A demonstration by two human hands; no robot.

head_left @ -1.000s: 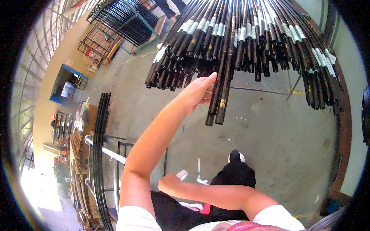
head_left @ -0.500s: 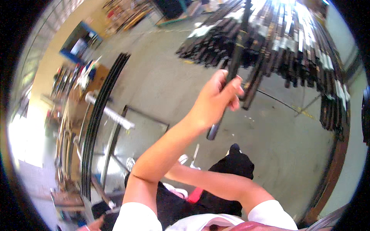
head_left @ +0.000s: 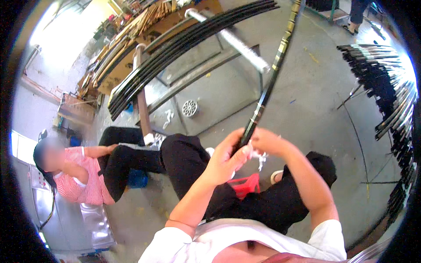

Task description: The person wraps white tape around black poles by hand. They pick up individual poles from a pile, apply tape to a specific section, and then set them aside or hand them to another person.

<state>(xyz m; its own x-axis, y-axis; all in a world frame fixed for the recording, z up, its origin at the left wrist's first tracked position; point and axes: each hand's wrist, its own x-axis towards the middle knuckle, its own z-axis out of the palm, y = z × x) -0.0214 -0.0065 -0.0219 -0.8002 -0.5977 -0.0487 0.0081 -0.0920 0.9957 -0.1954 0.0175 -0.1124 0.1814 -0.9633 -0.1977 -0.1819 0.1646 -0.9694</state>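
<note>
A long, slim black rod [head_left: 270,83] with gold-coloured bands slants up and away from me toward the top of the view. My left hand [head_left: 230,158] is wrapped around its lower part, the thumb along the near side. Close against it, my right hand [head_left: 268,142] has its fingers curled in at the rod; their tips are partly hidden. The rod's lower end is covered by my hands. Below them, a small white object [head_left: 261,161] shows, too unclear to name.
Several black rods [head_left: 188,46] rest across a metal rack [head_left: 193,79] ahead left. A large stack of rods [head_left: 386,83] lies right. A seated co-worker [head_left: 83,175] in a striped shirt is at left. A red plastic piece [head_left: 245,184] is between my legs; a white slotted disc [head_left: 190,108] lies near the rack.
My view has swung left, bringing the rack and co-worker closer to the middle. The left hand has brought the rod away from the stack, and my right hand has come up beside it.
</note>
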